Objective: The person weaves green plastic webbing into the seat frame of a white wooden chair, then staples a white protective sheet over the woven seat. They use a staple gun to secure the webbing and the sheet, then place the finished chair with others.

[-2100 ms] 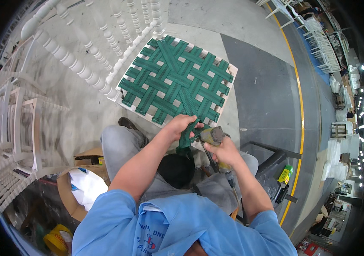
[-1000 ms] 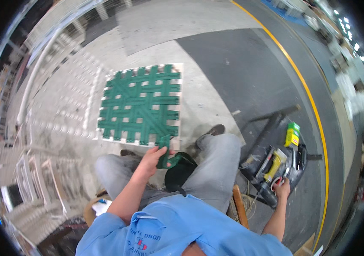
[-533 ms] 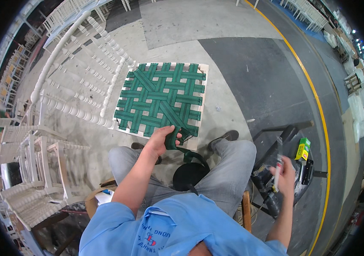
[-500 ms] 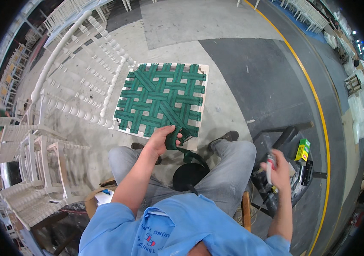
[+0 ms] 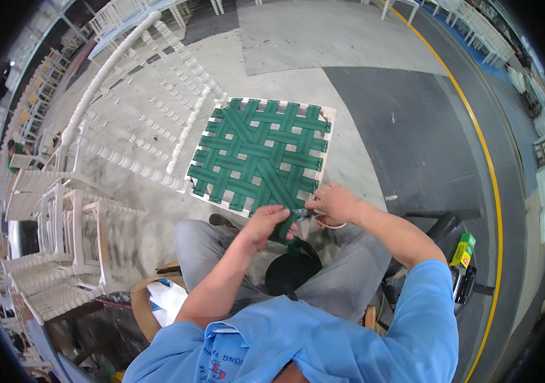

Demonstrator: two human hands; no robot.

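In front of me stands a white chair with its seat (image 5: 263, 150) woven from green webbing straps; one strap runs diagonally across the weave. At the seat's near right corner my left hand (image 5: 269, 225) pinches the end of the green strap (image 5: 283, 231), whose loose tail droops between my knees. My right hand (image 5: 335, 203) is closed round a pair of scissors with red-and-white handles (image 5: 330, 223). The metal blades (image 5: 302, 213) are at the strap, close to my left fingertips. Whether they have cut into it is hidden by my fingers.
The chair's turned white back (image 5: 128, 105) leans away to the left. White chairs (image 5: 71, 249) are stacked at my left beside a cardboard box (image 5: 144, 306). On my right, a dark stand holds a green-and-yellow box (image 5: 462, 250). A round black pad (image 5: 288, 274) sits between my legs.
My right hand has swung in from the stand at the right, bringing the scissors to the strap by my left hand. My left hand still grips the strap. The view has shifted slightly.
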